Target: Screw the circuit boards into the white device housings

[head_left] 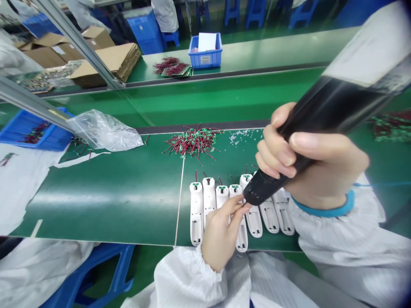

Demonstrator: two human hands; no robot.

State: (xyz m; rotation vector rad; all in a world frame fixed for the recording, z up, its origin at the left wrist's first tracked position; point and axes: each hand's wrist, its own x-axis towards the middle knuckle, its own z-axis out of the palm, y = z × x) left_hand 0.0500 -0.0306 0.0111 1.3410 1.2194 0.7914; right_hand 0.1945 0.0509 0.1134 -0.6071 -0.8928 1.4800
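My right hand [324, 167] is wrapped round a large black electric screwdriver [321, 100], which slants down to the left. At its lower tip my left hand [220, 233] pinches thumb and fingertips together by the thin bit; anything small between them is too hidden to make out. Below and around the hands lies a row of several white plastic housings [196, 209], long and rounded, each with an open slot in its lower part. Small green circuit boards and dark red wires show at the upper ends of those on the left. My left hand and the screwdriver cover some housings.
Beyond the row lie a heap of green boards with red wires [195, 141] and scattered small screws [240, 137]. A clear plastic bag [105, 130] and a blue bin [38, 132] stand left. Another blue bin [205, 57] is on the far bench. A metal post [80, 42] slants at upper left.
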